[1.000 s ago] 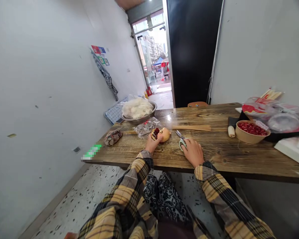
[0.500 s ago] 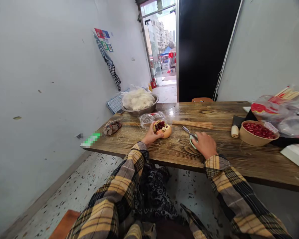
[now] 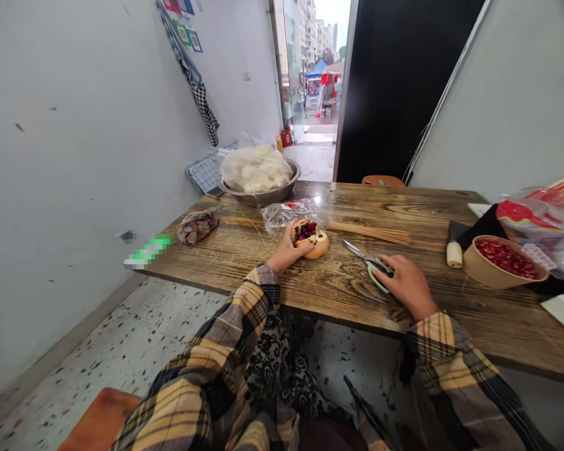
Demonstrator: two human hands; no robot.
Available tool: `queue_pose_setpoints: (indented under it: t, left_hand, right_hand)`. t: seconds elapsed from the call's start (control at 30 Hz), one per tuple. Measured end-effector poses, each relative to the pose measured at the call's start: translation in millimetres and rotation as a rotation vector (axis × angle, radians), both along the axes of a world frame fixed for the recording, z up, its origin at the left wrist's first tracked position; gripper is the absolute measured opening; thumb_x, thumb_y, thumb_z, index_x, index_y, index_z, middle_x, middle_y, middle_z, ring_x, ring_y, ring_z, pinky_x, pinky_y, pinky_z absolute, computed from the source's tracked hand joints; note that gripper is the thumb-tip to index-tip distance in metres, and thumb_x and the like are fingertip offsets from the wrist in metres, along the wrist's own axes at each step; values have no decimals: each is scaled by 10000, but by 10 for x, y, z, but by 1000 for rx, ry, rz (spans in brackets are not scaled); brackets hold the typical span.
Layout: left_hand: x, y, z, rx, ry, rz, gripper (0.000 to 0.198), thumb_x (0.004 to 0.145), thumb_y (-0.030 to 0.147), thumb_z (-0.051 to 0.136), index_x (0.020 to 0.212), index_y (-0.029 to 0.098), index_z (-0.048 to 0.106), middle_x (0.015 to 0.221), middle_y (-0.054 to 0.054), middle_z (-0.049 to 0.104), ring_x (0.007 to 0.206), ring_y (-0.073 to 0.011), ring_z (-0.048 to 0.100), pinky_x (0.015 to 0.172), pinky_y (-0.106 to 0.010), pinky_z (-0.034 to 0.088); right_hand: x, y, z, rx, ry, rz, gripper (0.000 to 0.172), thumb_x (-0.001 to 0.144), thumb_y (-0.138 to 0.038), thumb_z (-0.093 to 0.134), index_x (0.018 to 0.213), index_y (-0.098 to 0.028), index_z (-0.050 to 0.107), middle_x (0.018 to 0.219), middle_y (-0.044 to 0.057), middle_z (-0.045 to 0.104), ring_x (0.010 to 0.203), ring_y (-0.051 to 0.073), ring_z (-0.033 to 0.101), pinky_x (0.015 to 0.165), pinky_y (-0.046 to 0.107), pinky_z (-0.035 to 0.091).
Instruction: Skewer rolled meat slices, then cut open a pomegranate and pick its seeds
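My left hand (image 3: 286,250) is wrapped round a cut-open pomegranate (image 3: 316,244) on the wooden table, its dark red seeds facing up. To the right, my right hand (image 3: 408,283) has thumb and fingers on the handles of scissors (image 3: 370,263) with pale green grips. Their blades lie low over the tabletop and point left, away from me. How far the fingers pass through the loops is partly hidden. Behind the scissors rests a bundle of thin wooden skewers (image 3: 371,232). A clear crumpled plastic bag (image 3: 286,215) lies just behind the pomegranate.
A metal basin (image 3: 258,199) with a bagged whitish mass stands at the back left. Nearby is a wrapped bundle (image 3: 197,227). On the right are a paper bowl of pomegranate seeds (image 3: 505,260), a wooden-handled tool (image 3: 454,254) and plastic packages (image 3: 536,216). The table's front edge (image 3: 348,322) runs before me.
The view has tilted down and come closer. My right hand has shifted right on the scissors, so more of their handles shows. My left hand keeps hold of the pomegranate.
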State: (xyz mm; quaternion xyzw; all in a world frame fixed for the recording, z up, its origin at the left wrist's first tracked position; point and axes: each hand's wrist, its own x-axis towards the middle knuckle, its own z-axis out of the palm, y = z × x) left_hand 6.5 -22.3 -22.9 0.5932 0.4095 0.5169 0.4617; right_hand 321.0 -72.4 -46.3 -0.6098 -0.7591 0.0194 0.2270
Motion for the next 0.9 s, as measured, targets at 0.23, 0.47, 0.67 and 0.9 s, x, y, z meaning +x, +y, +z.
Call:
queue_pose_setpoints:
  t: [0.23, 0.47, 0.67, 0.9]
  left_hand:
    - [-147, 105, 122, -13, 165, -218, 1118, 635, 260, 794, 1513, 234, 101, 1485, -148, 369, 1289, -296, 466, 1130, -471, 286]
    - [-137, 345, 156, -57, 88, -420, 1094, 637, 258, 791, 1511, 211, 135, 1474, -156, 386, 1286, -323, 465, 1104, -469, 335]
    - [-169, 408, 60, 8, 115, -465, 917, 664, 295, 780, 1450, 184, 320, 1464, -137, 407, 1329, -331, 405, 1135, -466, 285]
    - [-128, 338, 159, 51, 256, -439, 913, 707, 260, 723, 1480, 150, 250, 1481, -127, 387, 1344, -308, 381, 1159, -449, 234]
  right_hand:
    - [54, -151, 32, -55, -72, 61, 410, 882, -434, 515, 1201, -197, 614, 1049, 99, 675, 953, 239, 627, 790, 319, 464]
    - [194, -343, 158, -161, -163, 66, 377, 868, -398, 544, 1202, -233, 606, 974, 69, 663, 870, 222, 640, 768, 316, 484]
    - [54, -490, 257, -186, -216, 21, 342, 895, -410, 497, 1186, -271, 613, 961, 55, 669, 831, 203, 661, 707, 295, 490]
    - [-99, -538, 322, -235, -340, -158, 370, 894, -408, 474, 1187, -241, 625, 928, 94, 673, 763, 253, 668, 625, 341, 484]
